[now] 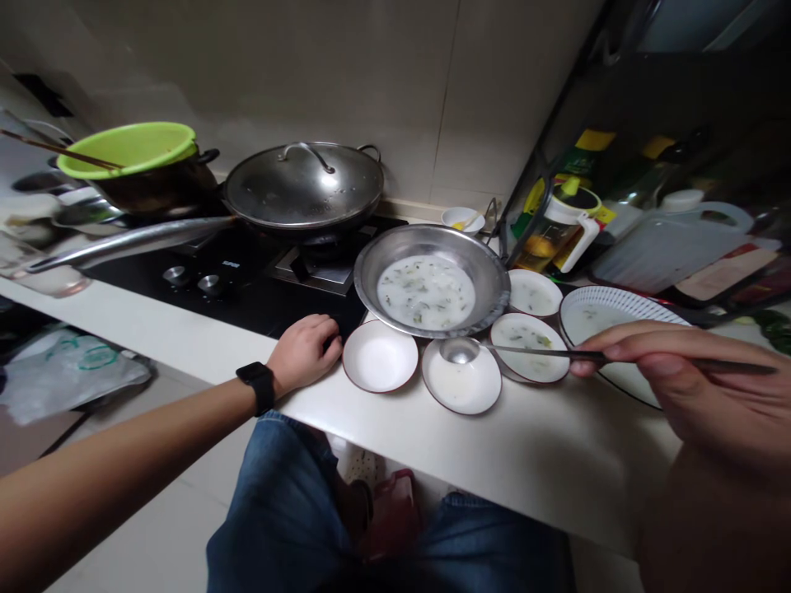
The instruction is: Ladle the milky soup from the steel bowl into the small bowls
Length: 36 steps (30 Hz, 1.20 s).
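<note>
Watching my feed: right hand (673, 387) pinching a metal spoon (531, 352), its bowl over 1 small plate (463, 391); left hand (302, 354) curled on the counter edge (537, 445) by the stove (216, 284), plates (378, 356) bunched close for easy reach.

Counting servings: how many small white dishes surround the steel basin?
4: an empty dish leftmost, a dish under a spoon, a dish with milky broth beside it, another behind that.

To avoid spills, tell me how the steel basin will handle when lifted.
The steel basin looks thin and stiff, so probably light for its size. The milky liquid in it lies open, so it may slosh if tipped. The smooth curved rim could feel slippery.
</note>
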Available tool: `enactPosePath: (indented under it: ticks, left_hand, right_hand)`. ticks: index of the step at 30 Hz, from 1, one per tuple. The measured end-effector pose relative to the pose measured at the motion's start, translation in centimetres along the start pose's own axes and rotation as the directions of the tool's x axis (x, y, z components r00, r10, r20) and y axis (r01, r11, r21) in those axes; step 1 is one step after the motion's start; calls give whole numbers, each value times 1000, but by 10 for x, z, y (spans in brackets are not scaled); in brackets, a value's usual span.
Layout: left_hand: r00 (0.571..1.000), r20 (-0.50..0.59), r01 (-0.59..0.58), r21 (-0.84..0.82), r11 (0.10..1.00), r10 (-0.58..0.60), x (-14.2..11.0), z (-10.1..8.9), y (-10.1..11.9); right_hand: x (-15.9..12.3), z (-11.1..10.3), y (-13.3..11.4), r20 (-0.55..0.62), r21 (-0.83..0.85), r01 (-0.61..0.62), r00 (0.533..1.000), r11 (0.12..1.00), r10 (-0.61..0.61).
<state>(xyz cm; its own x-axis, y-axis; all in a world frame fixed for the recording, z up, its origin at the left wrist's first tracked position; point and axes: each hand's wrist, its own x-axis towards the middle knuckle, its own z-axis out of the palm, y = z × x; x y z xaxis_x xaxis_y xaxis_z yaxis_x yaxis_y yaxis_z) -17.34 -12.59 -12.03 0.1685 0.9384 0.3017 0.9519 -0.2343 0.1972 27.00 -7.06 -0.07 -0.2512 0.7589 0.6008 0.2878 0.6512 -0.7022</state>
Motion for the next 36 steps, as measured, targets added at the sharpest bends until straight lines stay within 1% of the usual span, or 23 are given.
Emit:
enactPosePath:
  ticks: [2, 3, 4, 5, 6, 7, 8, 10, 12, 13, 14, 16, 19, 21, 26, 27, 28, 30, 32, 33, 34, 35, 36]
  left_hand:
    - [1000, -1, 4, 0, 1000, -4, 0, -1, 1]
    - [1000, -1, 5, 0, 1000, -5, 0, -1, 1]
    - [1000, 0, 6, 0, 1000, -6, 0, -1, 1]
    - [1000, 1, 7, -1, 1000, -7, 0, -1, 1]
    - [1000, 1, 9, -2, 1000, -9, 0, -1, 1]
    - [1000, 1, 11, -3, 1000, -11, 0, -1, 1]
    - [1000, 1, 13, -4, 1000, -13, 0, -1, 1]
    - [1000, 4, 16, -6, 1000, -16, 1, -1, 1]
    - [1000, 11, 15, -4, 1000, -15, 1, -1, 1]
    - [1000, 14, 14, 0, 1000, -14, 1, -1, 1]
    - [1000, 16, 12, 4, 1000, -12, 1, -1, 1]
    - [1000, 15, 8, 11, 1000, -8, 1, -1, 1]
    - [1000, 10, 2, 10, 1000, -2, 1, -1, 1]
    - [1000, 6, 2, 12, 1000, -2, 1, 0, 1]
    - [1000, 2, 1, 18, 1000, -1, 1, 0, 1]
    - [1000, 2, 3, 16, 1000, -3, 1, -1, 1]
    - [1000, 3, 6, 15, 1000, -6, 1, -1, 1]
    - [1000, 3, 13, 14, 1000, -13, 1, -1, 1]
    - [1000, 1, 15, 11, 1000, -15, 1, -1, 1]
    - [1000, 2, 15, 9, 1000, -15, 1, -1, 1]
    - [1000, 4, 14, 8, 1000, -14, 1, -1, 1]
    - [1000, 7, 14, 9, 1000, -14, 1, -1, 1]
    - [1000, 12, 14, 10, 1000, -14, 1, -1, 1]
  right_hand:
    - [2, 0, -2, 128, -4, 24, 991, 1000, -23]
    - [4, -1, -1, 159, -12, 23, 987, 1000, -21]
    - [6, -1, 0, 153, -19, -1, 988, 1000, 4]
    - [8, 0, 3, 134, -12, -53, 989, 998, 55]
    - [10, 1, 6, 121, 14, -131, 984, 991, 128]
    - [11, 2, 10, 110, 58, -228, 969, 972, 220]
    - [13, 4, 15, 98, 113, -332, 942, 937, 322]
    - [16, 9, 24, 78, 220, -515, 856, 829, 511]
    - [19, 12, 32, 42, 300, -599, 786, 743, 617]
    - [20, 13, 35, 28, 330, -616, 764, 716, 644]
    - [22, 14, 37, 20, 354, -622, 752, 699, 659]
    - [24, 14, 38, -17, 396, -602, 750, 693, 662]
    - [27, 13, 35, -122, 437, -531, 764, 726, 633]
    - [29, 13, 32, -193, 463, -480, 766, 745, 614]
    - [32, 25, 27, -354, 520, -376, 722, 767, 594]
    - [31, 29, 28, -370, 518, -352, 729, 780, 576]
    - [30, 33, 29, -373, 506, -330, 749, 797, 547]
    - [24, 40, 33, -320, 442, -306, 825, 844, 466]
    - [17, 44, 37, -217, 290, -257, 921, 922, 325]
    - [13, 44, 39, -146, 176, -192, 965, 966, 218]
    - [10, 44, 40, -69, 57, -96, 993, 994, 99]
    - [7, 43, 41, 14, -45, 13, 1000, 999, -12]
    - [5, 41, 41, 86, -121, 109, 991, 987, -99]
